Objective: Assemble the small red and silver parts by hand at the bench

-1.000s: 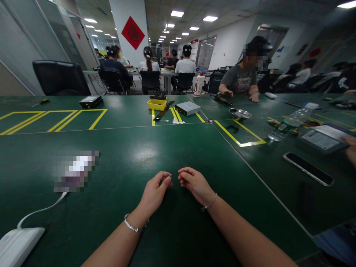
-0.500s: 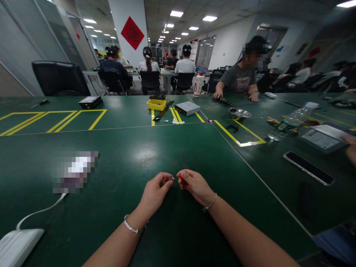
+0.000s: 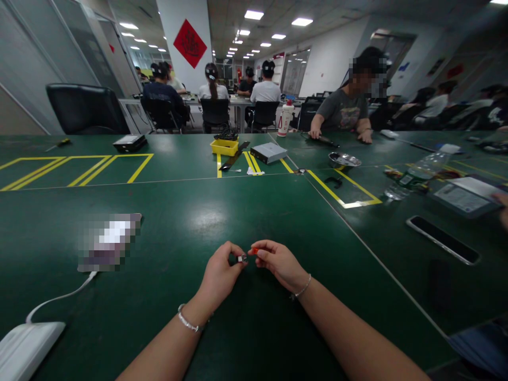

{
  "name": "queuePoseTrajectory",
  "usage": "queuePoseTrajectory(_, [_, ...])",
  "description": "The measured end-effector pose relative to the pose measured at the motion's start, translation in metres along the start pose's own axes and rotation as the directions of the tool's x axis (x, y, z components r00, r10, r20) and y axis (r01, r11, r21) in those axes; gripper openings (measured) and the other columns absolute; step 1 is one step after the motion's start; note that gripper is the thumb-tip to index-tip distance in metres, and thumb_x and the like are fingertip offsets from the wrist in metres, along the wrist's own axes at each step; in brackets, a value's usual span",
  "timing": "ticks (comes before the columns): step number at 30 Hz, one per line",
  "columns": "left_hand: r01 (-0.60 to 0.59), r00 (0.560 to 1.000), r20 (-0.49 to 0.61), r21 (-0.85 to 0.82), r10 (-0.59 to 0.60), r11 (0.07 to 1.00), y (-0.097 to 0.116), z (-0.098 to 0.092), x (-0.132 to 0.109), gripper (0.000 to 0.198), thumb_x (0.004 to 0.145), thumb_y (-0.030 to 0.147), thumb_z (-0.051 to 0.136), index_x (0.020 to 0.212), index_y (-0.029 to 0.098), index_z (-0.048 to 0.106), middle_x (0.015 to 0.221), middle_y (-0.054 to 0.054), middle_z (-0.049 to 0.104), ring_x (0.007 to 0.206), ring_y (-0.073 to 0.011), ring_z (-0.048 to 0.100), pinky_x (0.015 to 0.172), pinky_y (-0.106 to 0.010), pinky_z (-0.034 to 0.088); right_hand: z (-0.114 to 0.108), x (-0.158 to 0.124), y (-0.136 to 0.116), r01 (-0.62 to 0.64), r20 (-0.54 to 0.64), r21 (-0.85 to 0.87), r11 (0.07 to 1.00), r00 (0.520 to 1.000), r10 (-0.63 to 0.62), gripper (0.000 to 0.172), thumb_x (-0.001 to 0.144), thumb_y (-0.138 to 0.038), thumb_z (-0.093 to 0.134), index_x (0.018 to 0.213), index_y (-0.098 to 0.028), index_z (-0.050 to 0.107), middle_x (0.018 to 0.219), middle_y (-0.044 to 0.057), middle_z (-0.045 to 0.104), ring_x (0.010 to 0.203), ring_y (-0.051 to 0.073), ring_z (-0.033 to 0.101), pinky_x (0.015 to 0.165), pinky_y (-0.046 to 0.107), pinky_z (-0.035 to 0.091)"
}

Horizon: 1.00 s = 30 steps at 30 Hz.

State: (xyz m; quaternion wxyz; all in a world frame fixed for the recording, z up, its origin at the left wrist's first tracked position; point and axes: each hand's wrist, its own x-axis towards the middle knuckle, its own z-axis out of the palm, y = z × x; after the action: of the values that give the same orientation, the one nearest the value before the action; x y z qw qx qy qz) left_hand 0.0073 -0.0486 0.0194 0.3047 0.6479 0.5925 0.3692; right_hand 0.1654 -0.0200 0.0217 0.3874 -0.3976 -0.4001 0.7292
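A small silvery piece (image 3: 242, 259) is held near an orange piece (image 3: 255, 251)

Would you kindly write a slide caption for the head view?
Over a green table, the left hand holds a small metallic-looking piece, the right hand a small orange piece.

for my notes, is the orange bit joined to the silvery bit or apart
Apart: the left hand holds the silvery bit, the right hand the orange bit, with a gap between.
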Motion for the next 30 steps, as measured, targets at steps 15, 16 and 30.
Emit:
queuePoseTrajectory(15, [0.046,0.999,0.022,-0.014,-0.045,0.999,0.0007,0.0004,0.0011,0.012,0.063,0.026,0.057,0.069,0.020,0.049,0.065,0.005,0.053,0.059,-0.0104,0.050,0.056,-0.022,0.037,-0.0007,0.0005,0.0034,0.043,0.028,-0.047,0.998,0.999,-0.041,0.017,0.068,-0.027,0.058,0.080,-0.015,0.055,0.071,0.002,0.059,0.058,0.008,0.050,0.059,0.025,0.039])
queuePoseTrajectory(16, [0.048,0.998,0.029,-0.015,-0.048,0.999,0.0008,0.0004,0.0008,0.012,0.063,0.027,0.057,0.069,0.020,0.049,0.064,0.005,0.053,0.058,-0.0102,0.050,0.055,-0.022,0.037,-0.0005,0.0003,0.0032,0.046,0.032,-0.050,0.998,0.999,-0.044,0.017,0.069,-0.028,0.057,0.079,-0.015,0.055,0.070,0.002,0.058,0.058,0.008,0.050,0.059,0.025,0.039])
queuePoseTrajectory(30, [-0.039,0.999,-0.003,0.097,0.040,0.995,0.0013,-0.0003,0.0006,0.007,0.066,0.020,0.052,0.068,0.020,0.046,0.070,0.003,0.053,0.065,-0.0117,0.049,0.061,-0.023,0.038,0.0012,0.0001,0.0056,0.075,0.004,-0.175,0.982,0.997,-0.076,0.020,0.070,-0.033,0.055,0.078,-0.015,0.058,0.060,-0.001,0.054,0.055,0.008,0.047,0.055,0.024,0.037])
